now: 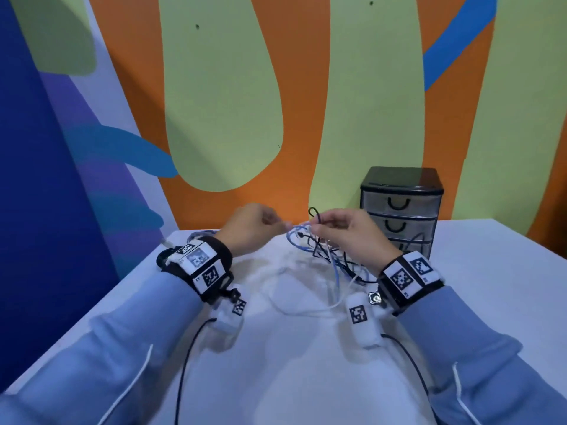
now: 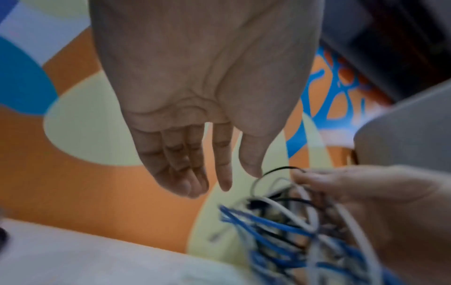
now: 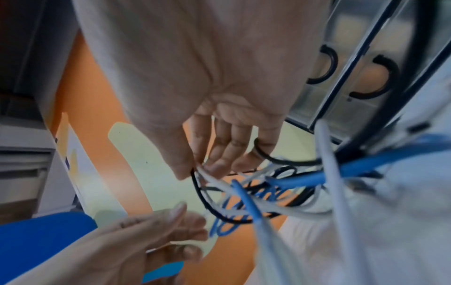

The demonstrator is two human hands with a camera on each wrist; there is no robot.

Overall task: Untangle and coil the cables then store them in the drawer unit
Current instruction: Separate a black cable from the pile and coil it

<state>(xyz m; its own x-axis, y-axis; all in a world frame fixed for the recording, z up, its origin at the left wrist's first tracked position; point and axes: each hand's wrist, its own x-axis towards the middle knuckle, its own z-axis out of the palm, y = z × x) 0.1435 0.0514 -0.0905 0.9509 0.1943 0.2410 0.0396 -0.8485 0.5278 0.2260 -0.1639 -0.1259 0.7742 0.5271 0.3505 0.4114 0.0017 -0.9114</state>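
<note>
I'm holding the cable tangle up over the white counter, right hand pinching a thin black loop, left hand hanging loose beside it, gripping nothing. If I'm yanking now, the slick, springy blue, white and black cords are probably cinching tighter. The smoky-plastic drawer unit is sitting shut behind.

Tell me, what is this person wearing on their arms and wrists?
Both arms are in light blue sleeves with white drawstrings hanging near the bottom. Each wrist carries a black strap set with white tiles printed in black square codes. A small white box bearing the same kind of code hangs under each wrist, trailing a thin black lead. The left hand and right hand are bare.
</note>
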